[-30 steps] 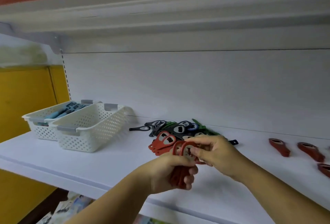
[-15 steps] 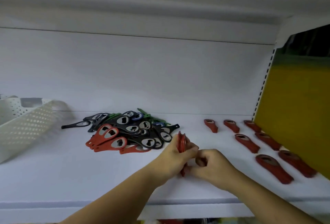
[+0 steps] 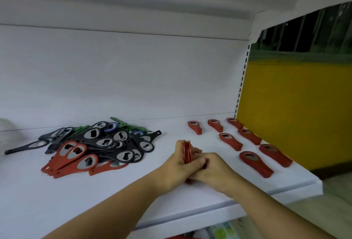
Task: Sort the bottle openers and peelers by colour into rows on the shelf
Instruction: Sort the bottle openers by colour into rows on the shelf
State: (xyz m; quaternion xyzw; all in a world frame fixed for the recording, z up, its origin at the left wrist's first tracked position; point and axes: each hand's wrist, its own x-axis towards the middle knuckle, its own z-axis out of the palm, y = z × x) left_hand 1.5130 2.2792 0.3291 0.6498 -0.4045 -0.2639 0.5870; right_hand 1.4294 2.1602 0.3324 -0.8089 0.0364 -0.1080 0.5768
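Opener stack (image 3: pixel 187 151) upright, heads seemingly up; left hand (image 3: pixel 176 169), right hand (image 3: pixel 216 172) gripping.

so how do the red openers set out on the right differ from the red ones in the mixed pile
The red openers on the right lie apart in spaced rows; the red openers in the pile overlap one another and touch black ones. The right ones' handles point front-right, the pile ones' front-left. Both are red with an opening in the head.
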